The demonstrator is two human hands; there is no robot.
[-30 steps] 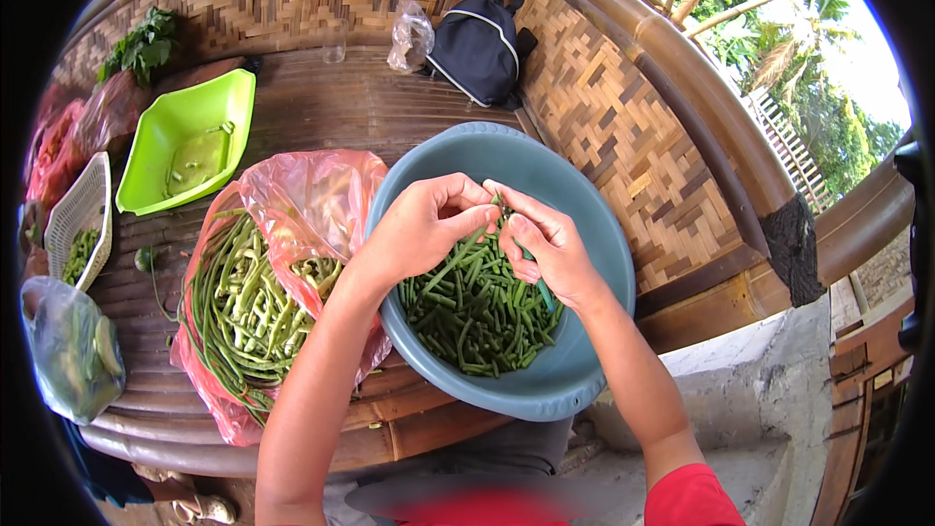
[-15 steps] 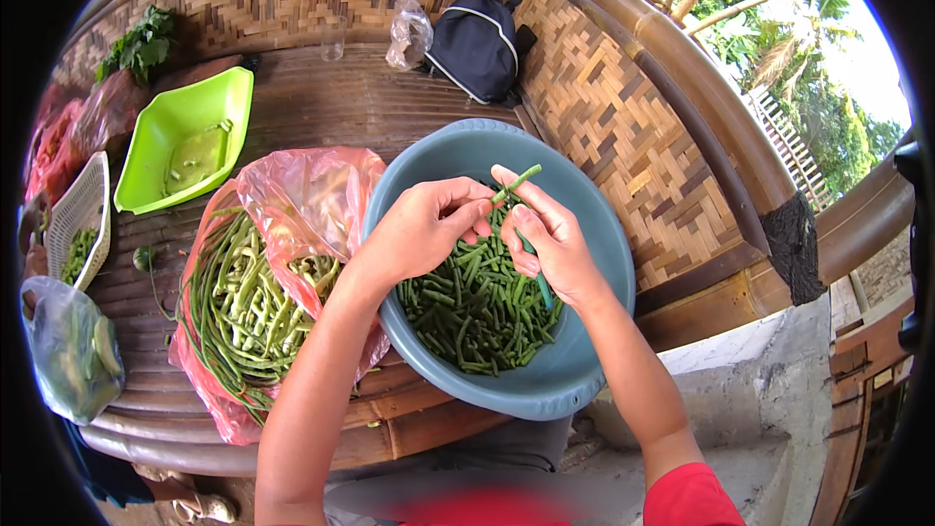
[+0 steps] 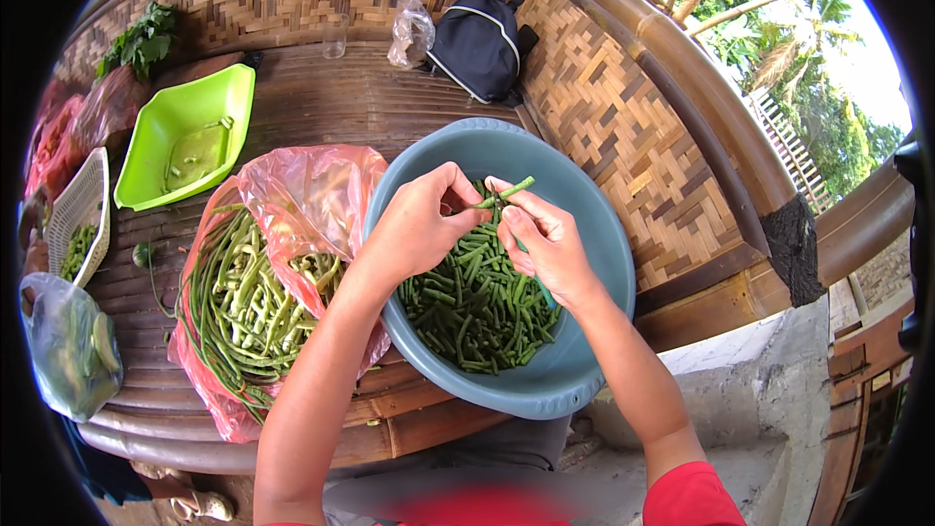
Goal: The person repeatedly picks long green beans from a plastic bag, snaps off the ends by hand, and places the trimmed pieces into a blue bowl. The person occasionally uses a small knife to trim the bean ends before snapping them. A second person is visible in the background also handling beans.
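Observation:
Over the blue-grey basin (image 3: 602, 234), my left hand (image 3: 417, 224) is closed around a green long bean (image 3: 518, 187), whose end points up to the right. My right hand (image 3: 547, 245) grips a small knife (image 3: 548, 294) by its green handle. Its dark blade meets the bean between the two hands, and the right fingers also touch the bean's far end. Below them, many short cut bean pieces (image 3: 477, 317) lie in the basin. To the left of my left forearm, a pinkish plastic bag (image 3: 317, 180) holds long whole beans (image 3: 255, 297), some curled along its side.
A lime-green tray (image 3: 151, 151) with a few scraps and a white basket (image 3: 95, 205) of green pieces stand at left. Near them sits a clear bag of vegetables (image 3: 73, 351). A dark backpack (image 3: 477, 47) rests against the woven wall (image 3: 623, 136). Another person's foot (image 3: 205, 505) shows lower left.
Both hands have shifted slightly left with the bean and the knife. The right thumb has moved up toward the bean, and the knife blade now shows against it.

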